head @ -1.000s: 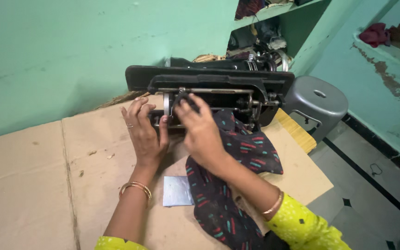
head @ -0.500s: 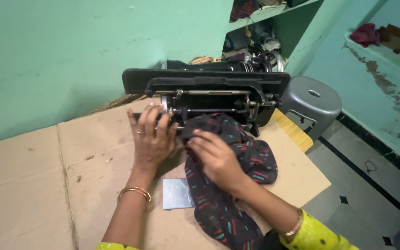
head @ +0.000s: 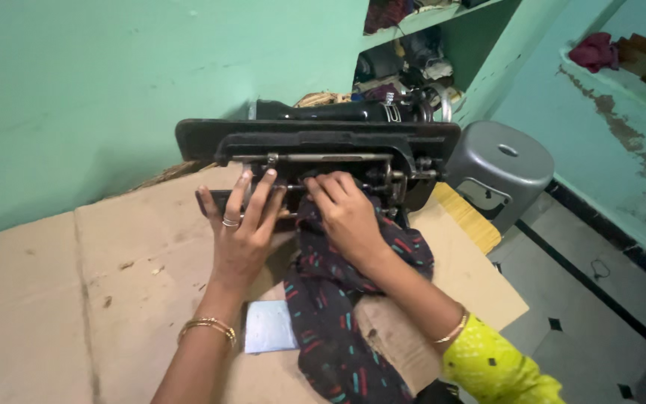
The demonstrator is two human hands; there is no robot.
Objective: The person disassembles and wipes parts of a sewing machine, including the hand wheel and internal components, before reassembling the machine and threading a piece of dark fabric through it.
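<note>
Cardboard-covered table (head: 54,299) carries sewing machine (head: 323,150), dark cloth (head: 338,329), pale patch (head: 269,327).

Tilted black sewing machine (head: 323,150) on cardboard-covered table (head: 54,299); left hand (head: 244,228) braces its underside, right hand (head: 347,213) presses dark patterned cloth (head: 338,314) against the mechanism.

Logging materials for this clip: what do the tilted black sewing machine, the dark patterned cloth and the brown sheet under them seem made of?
Black sewing machine: looks like painted metal, with bare steel rods. Dark patterned cloth: thin woven fabric, limp and creased. Brown sheet: probably cardboard, matte, with fold lines.
</note>
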